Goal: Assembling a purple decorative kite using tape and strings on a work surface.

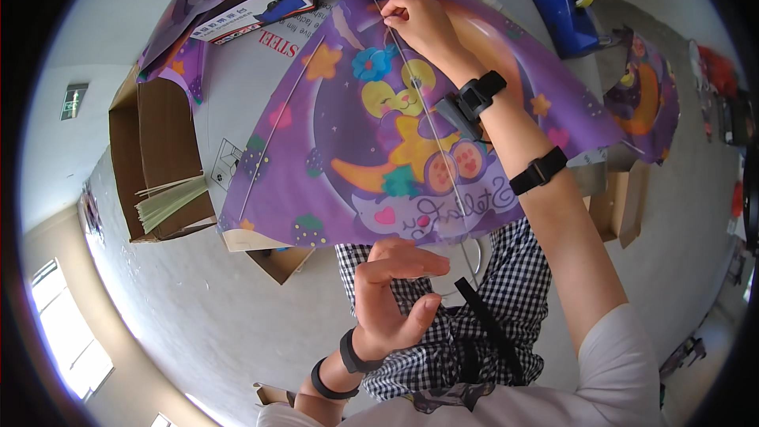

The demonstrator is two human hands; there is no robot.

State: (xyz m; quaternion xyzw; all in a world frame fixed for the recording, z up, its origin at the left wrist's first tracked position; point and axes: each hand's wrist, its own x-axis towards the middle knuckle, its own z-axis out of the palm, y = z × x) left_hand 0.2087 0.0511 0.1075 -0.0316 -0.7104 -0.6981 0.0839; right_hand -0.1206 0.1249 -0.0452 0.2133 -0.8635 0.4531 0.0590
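A purple kite [292, 166], printed with a sleeping bear on a moon, lies spread across the work surface. A thin white centre rod [434, 128] runs down its middle, and a shorter side rod [273, 138] lies along its left part. Near the kite's far tip, my right hand [423, 28] pinches at the centre rod, its forearm crossing the kite's right side. My left hand [387, 292] is by the near edge, empty, with fingers curved and thumb apart. Whether its fingertips touch the kite I cannot tell.
At the left, a cardboard box [162, 142] holds a bundle of pale sticks [174, 202]. A printed carton [261, 12] stands far left. A blue tape dispenser [557, 4] with yellow tape sits far right, near another purple printed sheet [644, 103].
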